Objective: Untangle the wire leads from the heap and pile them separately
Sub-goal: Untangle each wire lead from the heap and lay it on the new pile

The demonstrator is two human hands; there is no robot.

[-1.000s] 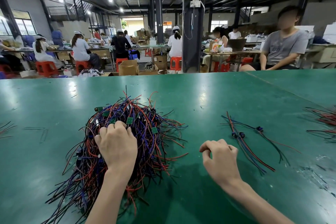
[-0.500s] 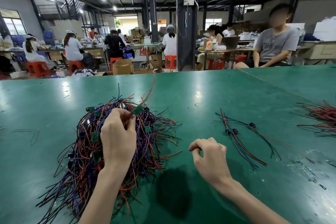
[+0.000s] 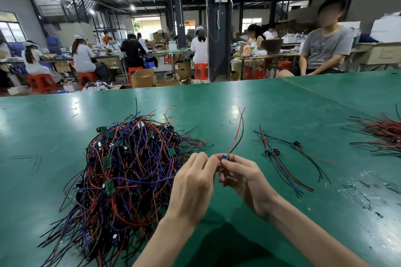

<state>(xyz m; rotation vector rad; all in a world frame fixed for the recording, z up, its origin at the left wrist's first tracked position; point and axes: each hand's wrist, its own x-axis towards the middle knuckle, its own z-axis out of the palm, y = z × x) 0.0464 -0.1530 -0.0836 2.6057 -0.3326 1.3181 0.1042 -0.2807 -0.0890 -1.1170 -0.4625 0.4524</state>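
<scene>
A tangled heap of red, blue and black wire leads (image 3: 130,171) with small green circuit boards lies on the green table (image 3: 271,115), left of centre. My left hand (image 3: 193,182) and my right hand (image 3: 243,178) meet just right of the heap. Both pinch one freed lead (image 3: 237,134) at its small blue connector; its red and black wires stick up and away. A small pile of separated leads (image 3: 282,158) lies to the right of my hands.
Another bundle of red and black wires (image 3: 382,134) lies at the table's right edge. A person in a grey shirt (image 3: 325,50) sits beyond the far right of the table. Workers on red stools sit at benches behind.
My left hand lifted off the heap and drew one lead out to the right. My right hand rose from the table and took hold of the same lead's connector.
</scene>
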